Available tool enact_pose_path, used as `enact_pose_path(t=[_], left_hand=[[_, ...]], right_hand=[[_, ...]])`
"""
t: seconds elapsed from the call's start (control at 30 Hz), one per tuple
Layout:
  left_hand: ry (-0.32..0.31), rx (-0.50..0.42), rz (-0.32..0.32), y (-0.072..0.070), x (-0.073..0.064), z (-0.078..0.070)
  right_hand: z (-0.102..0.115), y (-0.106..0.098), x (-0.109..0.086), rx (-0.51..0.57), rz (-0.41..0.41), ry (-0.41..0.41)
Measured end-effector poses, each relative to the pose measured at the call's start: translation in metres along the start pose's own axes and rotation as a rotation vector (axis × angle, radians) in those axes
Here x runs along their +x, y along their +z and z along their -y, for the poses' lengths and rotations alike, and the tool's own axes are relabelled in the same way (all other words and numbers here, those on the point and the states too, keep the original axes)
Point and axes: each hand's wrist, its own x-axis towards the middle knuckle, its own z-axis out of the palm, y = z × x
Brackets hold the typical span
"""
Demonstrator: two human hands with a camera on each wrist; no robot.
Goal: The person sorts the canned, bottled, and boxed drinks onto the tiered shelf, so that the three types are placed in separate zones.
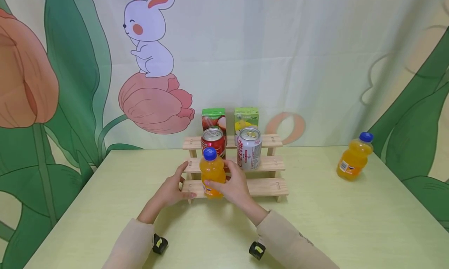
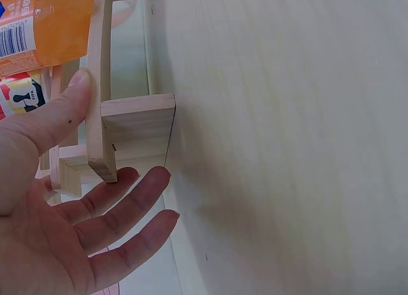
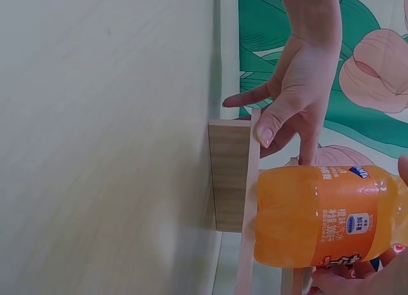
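My right hand (image 1: 235,184) grips an orange soda bottle (image 1: 212,171) with a blue cap, thumb on the near side. The bottle stands upright at the lowest step of a small wooden three-step rack (image 1: 264,187), left of its middle. In the right wrist view the bottle's (image 3: 347,212) base meets the board. My left hand (image 1: 171,189) is at the rack's left end. Its thumb (image 2: 70,110) rests on the lowest board, while the other fingers spread loosely beside the end. Behind the bottle, a red can (image 1: 213,138) stands on the middle step, partly hidden.
A white-and-silver cola can (image 1: 249,150) stands on the middle step, at right. Two juice cartons, a red-and-green one (image 1: 213,116) and a light green one (image 1: 246,115), are on the top step. Another orange soda bottle (image 1: 354,158) stands far right. A printed curtain (image 1: 224,58) hangs behind the table.
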Motion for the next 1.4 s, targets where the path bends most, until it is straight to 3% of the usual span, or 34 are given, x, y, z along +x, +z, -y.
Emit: enact_pose_path(t=[0.6,1.1,1.4], left_hand=[[-0.005,0.010,0.011,0.000,0.001,0.000],[-0.001,0.013,0.007,0.000,0.001,0.000],[-0.014,0.018,0.001,0.001,0.001,-0.001]], right_hand=[[-0.011,-0.033,-0.020,0.008,0.083,0.007],[-0.014,-0.057,-0.030,-0.052,0.073,0.041],[-0.022,-0.070,-0.035,-0.042,0.080,0.021]])
